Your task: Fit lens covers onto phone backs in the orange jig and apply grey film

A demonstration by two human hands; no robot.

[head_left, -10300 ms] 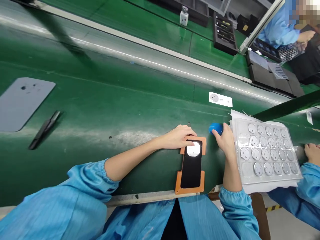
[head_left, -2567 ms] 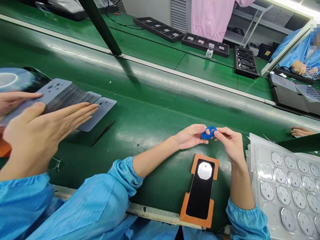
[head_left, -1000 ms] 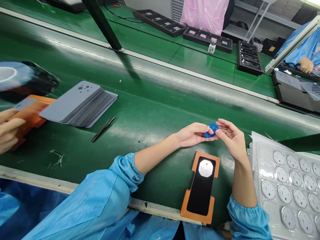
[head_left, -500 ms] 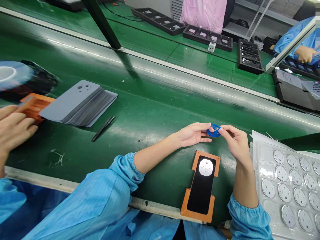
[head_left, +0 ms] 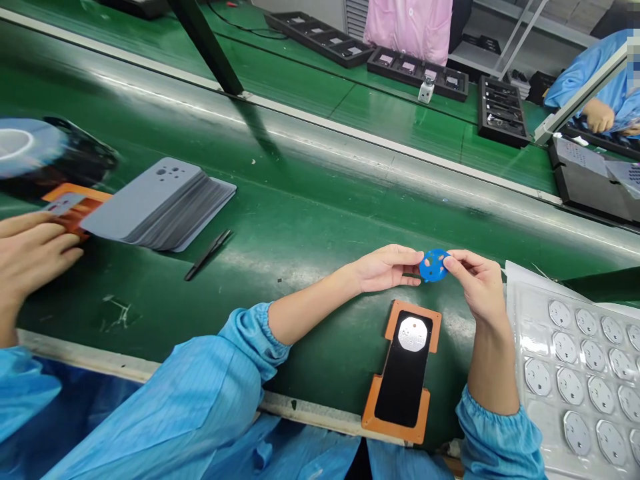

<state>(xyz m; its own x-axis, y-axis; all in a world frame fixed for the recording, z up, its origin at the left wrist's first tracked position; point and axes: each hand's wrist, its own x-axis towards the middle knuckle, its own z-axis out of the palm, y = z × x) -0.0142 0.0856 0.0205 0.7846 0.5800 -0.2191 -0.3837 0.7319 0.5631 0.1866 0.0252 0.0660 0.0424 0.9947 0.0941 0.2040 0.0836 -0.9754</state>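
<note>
Between my two hands is a round, thin blue disc with several holes, tilted so its face shows more fully. My right hand pinches its right edge between thumb and finger. At the opposite edge the fingertips of my left hand hold the disc, the lower fingers loosely spread. Just below lies an orange fixture carrying a black phone-shaped panel. A white, roughly octagonal plate sits at the panel's upper end.
At right lies a clear plastic tray of white plates. Black tweezers and a stack of grey phone-shaped sheets are to the left. A co-worker's hand is by another orange fixture. Black trays stand beyond the metal rail.
The blue disc has turned from nearly edge-on to face up more and shifted slightly right with my right hand. At left, the co-worker's hand has moved slightly, and a grey piece now shows there.
</note>
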